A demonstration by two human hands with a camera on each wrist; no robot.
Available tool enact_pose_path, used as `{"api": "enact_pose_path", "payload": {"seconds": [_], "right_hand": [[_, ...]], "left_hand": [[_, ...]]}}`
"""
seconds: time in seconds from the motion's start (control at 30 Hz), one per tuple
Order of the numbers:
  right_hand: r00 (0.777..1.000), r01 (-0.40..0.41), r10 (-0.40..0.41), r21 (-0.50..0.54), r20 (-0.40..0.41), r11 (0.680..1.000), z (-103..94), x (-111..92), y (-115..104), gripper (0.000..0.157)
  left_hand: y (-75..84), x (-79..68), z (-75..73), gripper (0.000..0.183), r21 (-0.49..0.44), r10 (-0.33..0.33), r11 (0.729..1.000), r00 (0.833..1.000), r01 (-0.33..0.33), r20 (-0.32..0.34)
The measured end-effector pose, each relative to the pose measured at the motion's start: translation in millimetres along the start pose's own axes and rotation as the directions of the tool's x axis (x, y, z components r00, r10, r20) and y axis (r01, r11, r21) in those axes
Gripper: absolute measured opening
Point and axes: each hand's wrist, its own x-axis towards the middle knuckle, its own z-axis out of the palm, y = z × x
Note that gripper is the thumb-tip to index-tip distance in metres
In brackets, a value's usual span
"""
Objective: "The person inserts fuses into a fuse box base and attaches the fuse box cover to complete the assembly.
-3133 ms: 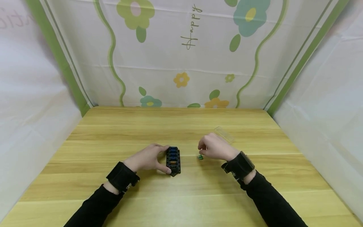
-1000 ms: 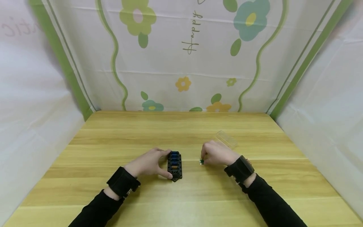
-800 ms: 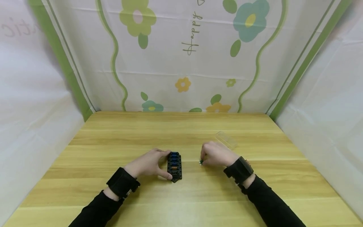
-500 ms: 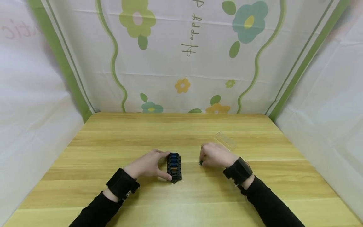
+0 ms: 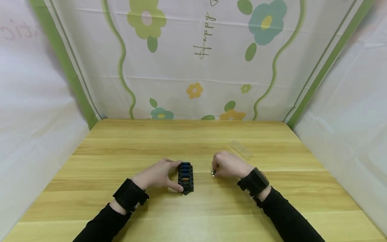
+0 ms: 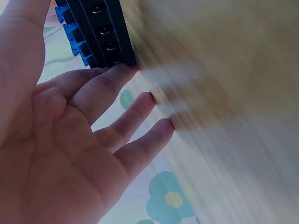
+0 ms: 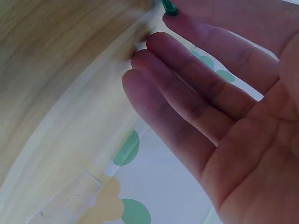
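Note:
A black fuse box (image 5: 185,189) lies lengthwise on the wooden table, with several blue blade fuses (image 5: 185,171) and an orange blade fuse (image 5: 185,179) in its row. My left hand (image 5: 155,174) grips its two ends, thumb at the near end and a finger at the far end. In the left wrist view the fuse box (image 6: 106,32) shows screw terminals along its side. To the right, my right hand (image 5: 231,165) pinches a small green blade fuse (image 7: 169,7) between thumb and index finger. Its other fingers extend near the tabletop. Fingers hide most of this fuse.
Behind my right hand lies a clear plastic cover (image 5: 240,149) on the table (image 5: 193,215). White cloth with printed flowers (image 5: 169,60) walls off the back and both sides. Each wrist wears a black strap (image 5: 130,196).
Three seconds ago the green fuse showed its green face below my right fingertips; now it sits deeper in the pinch, turned, with metal showing. The right hand shifts slightly left; the left keeps its grip.

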Motion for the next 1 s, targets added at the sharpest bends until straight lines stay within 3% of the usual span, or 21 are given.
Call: {"api": "enact_pose_path", "payload": {"seconds": [1.0], "right_hand": [[1.000,-0.018,0.018,0.026,-0.002,1.000,3.6,2.6,0.9,0.021]], "left_hand": [[-0.2,0.2,0.8,0.103,0.007,0.002,1.000,1.000,-0.002,-0.010]]}}
